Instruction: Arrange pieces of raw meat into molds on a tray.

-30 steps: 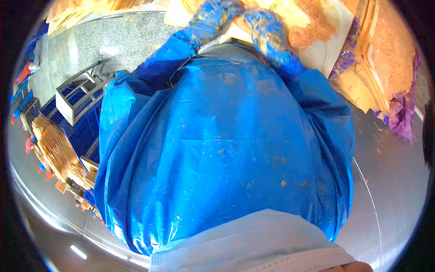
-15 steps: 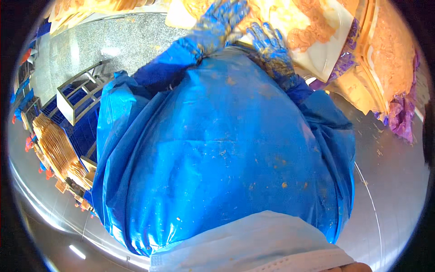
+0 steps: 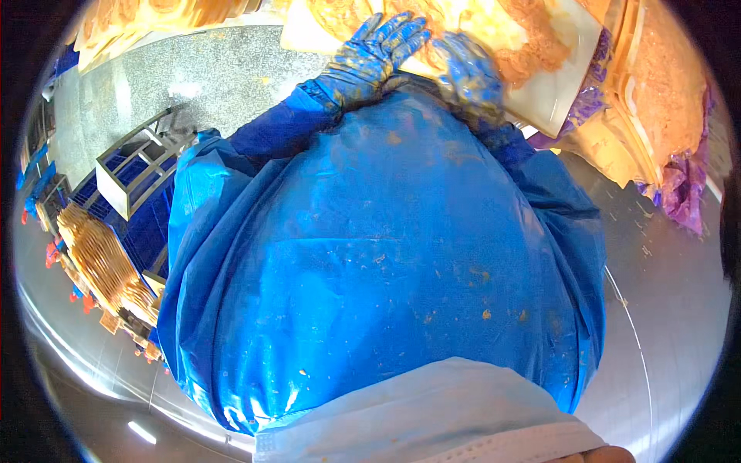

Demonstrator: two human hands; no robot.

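My left hand (image 3: 377, 54), in a blue glove smeared with tan paste, has its fingers stretched out at the near edge of a pale board (image 3: 557, 108). Blurred by motion, my right hand (image 3: 472, 76) is over the same board, to the right of the left one. Its gloved fingers look extended, and no object shows in it. On the board lies a soft, lumpy orange-tan mass (image 3: 529, 38). The right hand is close to this mass; whether it touches it I cannot tell.
At right is another orange-tan mass (image 3: 668, 92) on pale layers, with purple plastic sheeting (image 3: 685, 197) hanging off. A metal frame (image 3: 127, 174) stands at left beside stacked tan sheets (image 3: 104, 251). A speckled grey surface (image 3: 224, 69) extends left of the board. My blue apron (image 3: 386, 255) fills the middle.
My left hand has drawn slightly back toward me, its fingers showing more clearly. My right hand has shifted a little and turned, its spread fingers now blurred and closer together.
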